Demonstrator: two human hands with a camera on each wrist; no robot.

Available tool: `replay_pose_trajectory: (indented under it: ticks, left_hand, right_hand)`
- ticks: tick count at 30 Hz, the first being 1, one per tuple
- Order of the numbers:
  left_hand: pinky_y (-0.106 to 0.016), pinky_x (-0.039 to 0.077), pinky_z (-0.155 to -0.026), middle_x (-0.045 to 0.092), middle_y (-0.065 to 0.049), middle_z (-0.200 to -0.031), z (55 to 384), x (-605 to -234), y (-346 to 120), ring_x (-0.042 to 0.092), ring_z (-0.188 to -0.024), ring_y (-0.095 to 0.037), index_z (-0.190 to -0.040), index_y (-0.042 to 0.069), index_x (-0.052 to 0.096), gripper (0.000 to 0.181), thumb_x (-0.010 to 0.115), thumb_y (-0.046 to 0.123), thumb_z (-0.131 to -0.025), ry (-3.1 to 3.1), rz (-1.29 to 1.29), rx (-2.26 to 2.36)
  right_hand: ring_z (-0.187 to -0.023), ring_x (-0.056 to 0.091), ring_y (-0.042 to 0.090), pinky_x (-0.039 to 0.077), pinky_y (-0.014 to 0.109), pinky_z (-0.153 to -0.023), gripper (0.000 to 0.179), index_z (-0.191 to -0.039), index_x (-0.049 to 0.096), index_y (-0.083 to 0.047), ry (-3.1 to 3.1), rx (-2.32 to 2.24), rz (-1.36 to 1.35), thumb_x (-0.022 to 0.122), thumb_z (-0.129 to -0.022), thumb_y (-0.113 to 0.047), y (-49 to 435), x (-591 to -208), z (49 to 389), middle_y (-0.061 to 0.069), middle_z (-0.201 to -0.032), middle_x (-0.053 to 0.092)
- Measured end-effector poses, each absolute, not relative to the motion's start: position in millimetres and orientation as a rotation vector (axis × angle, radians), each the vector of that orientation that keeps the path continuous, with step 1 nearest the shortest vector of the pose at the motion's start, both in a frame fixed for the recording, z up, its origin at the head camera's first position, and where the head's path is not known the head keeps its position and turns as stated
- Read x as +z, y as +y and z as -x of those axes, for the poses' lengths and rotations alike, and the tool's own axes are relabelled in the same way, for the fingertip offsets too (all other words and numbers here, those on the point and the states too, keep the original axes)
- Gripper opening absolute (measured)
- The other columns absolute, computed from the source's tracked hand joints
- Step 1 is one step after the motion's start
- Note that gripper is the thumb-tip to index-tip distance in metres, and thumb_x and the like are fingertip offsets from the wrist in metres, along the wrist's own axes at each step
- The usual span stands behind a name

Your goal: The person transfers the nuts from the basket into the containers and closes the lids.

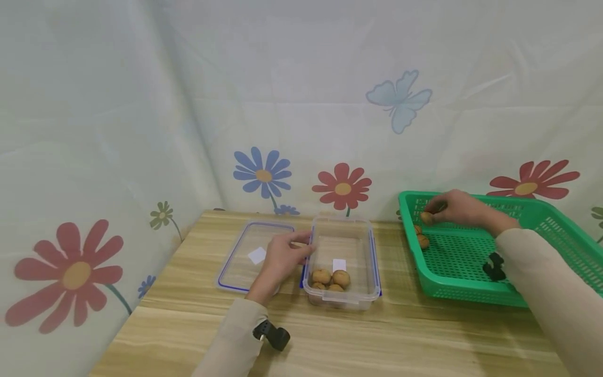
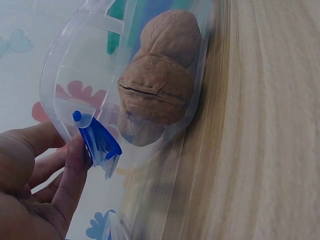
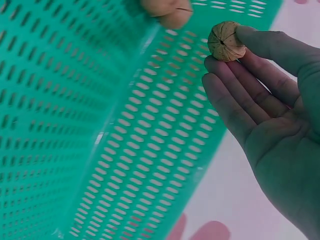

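My right hand pinches a walnut between thumb and fingertips, over the left side of the green basket. Two more walnuts lie in that basket, against its left wall. At the left side of a clear plastic box, my left hand pinches the rim, thumb and fingers beside a blue latch. Several walnuts are gathered at the near end inside the box; one in the left wrist view has a dark crack across its shell.
A clear lid with a blue seal and a white label lies left of the box, partly behind the left hand. All stand on a wood-grain table. A flower-printed curtain rises behind the table.
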State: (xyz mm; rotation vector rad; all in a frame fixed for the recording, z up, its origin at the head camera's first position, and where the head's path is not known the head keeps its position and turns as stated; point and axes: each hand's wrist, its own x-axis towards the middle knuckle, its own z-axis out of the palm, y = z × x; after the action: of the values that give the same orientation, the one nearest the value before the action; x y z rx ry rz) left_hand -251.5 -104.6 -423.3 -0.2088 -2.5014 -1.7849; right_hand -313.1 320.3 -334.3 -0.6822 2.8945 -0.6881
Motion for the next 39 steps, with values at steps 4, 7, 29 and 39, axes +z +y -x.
replay_pose_trajectory:
  ticks: [4,7,29,39]
  left_hand:
    - [-0.036,0.064,-0.072,0.076,-0.013,-0.116,251.0,-422.4,-104.8,0.076,-0.075,-0.023,-0.132,0.002,0.074,0.037,0.078,0.009,-0.096,-2.495,0.217,-1.785]
    - [-0.035,0.064,-0.071,0.076,-0.014,-0.116,251.1,-422.2,-104.9,0.076,-0.075,-0.023,-0.132,0.001,0.074,0.037,0.078,0.009,-0.096,-2.488,0.224,-1.786]
    - [-0.039,0.064,-0.073,0.076,-0.014,-0.117,250.3,-420.6,-105.7,0.076,-0.075,-0.024,-0.133,0.002,0.073,0.038,0.078,0.011,-0.096,-2.499,0.228,-1.787]
    - [-0.039,0.065,-0.073,0.076,-0.014,-0.117,250.1,-421.2,-106.0,0.076,-0.075,-0.024,-0.133,0.002,0.073,0.038,0.078,0.01,-0.096,-2.495,0.223,-1.793]
  right_hand:
    - [-0.111,0.068,0.044,0.057,0.059,-0.09,0.03,-0.122,0.073,0.005,2.946,-0.688,0.689,0.076,-0.101,-0.016,316.7,-322.4,308.1,0.02,-0.116,0.075]
    - [-0.111,0.069,0.042,0.057,0.059,-0.09,0.03,-0.123,0.073,0.003,2.972,-0.695,0.684,0.075,-0.101,-0.017,313.8,-312.1,303.0,0.018,-0.116,0.075]
    - [-0.111,0.072,0.025,0.055,0.021,-0.087,0.033,-0.132,0.072,-0.008,3.01,-0.867,0.731,0.075,-0.102,-0.023,277.4,-269.3,248.1,0.007,-0.121,0.076]
    - [-0.102,0.074,0.011,0.057,0.021,-0.086,0.028,-0.127,0.073,-0.008,2.943,-1.018,0.871,0.077,-0.1,-0.015,255.9,-276.1,224.4,0.001,-0.114,0.077]
